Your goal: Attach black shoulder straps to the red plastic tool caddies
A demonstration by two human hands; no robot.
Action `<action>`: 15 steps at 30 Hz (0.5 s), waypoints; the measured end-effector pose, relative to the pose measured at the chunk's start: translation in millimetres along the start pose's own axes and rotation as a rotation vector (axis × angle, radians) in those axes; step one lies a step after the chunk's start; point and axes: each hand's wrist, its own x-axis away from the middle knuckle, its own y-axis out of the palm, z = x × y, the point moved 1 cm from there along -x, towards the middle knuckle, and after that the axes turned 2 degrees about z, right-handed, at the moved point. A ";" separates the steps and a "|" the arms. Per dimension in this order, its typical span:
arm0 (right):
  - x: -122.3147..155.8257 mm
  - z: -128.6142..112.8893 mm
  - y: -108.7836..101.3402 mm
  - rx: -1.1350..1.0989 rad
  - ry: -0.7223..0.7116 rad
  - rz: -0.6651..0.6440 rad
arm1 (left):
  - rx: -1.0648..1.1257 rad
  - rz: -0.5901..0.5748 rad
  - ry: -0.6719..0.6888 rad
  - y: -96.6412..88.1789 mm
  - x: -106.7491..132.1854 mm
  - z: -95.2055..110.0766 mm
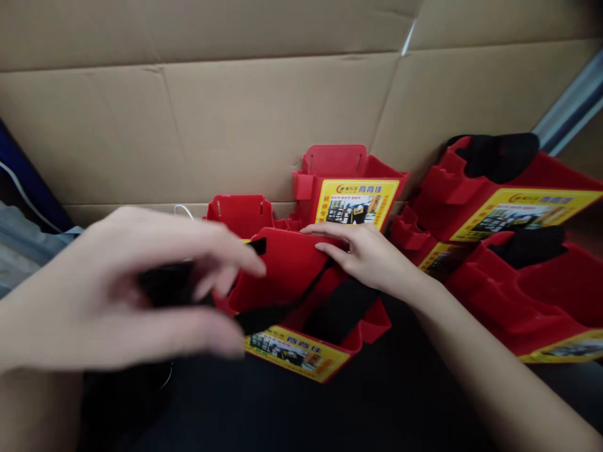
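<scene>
A red plastic box (pixel 287 263) with a yellow printed label sits tilted in front of me, its tall back panel facing up. My right hand (pixel 365 254) grips the upper right edge of that panel, fingers behind it and thumb in front, where a black strap (pixel 339 307) meets the panel. The strap loops down across the inside of the box. Close to the camera and smeared by motion, my left hand (pixel 155 289) is at the box's left side, thumb and fingers apart. Black webbing shows behind it; no clear grip on it is visible.
Two more red boxes, one small (pixel 240 213) and one larger (pixel 353 163), stand behind against a cardboard wall (pixel 277 119). On the right are stacked red boxes (pixel 499 182) and another red box (pixel 556 282), with black straps inside. A dark surface (pixel 301 414) lies below.
</scene>
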 end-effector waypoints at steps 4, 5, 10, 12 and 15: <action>-0.4 -2.8 -1.9 -0.022 0.007 -0.008 | -0.208 0.106 -0.158 27.5 -34.0 -35.6; -0.6 -3.0 -2.1 -0.020 0.009 -0.007 | -0.294 0.061 -0.202 38.1 -39.5 -44.8; -0.7 -2.3 -0.2 0.009 0.026 0.001 | -0.288 -0.297 -0.197 57.0 -40.8 -52.3; -0.5 -2.3 1.0 0.030 0.035 0.007 | -0.130 -0.443 -0.069 45.3 -33.5 -36.8; -0.6 -2.7 2.2 0.041 0.030 0.021 | 0.087 -0.743 0.110 25.6 -24.1 -16.9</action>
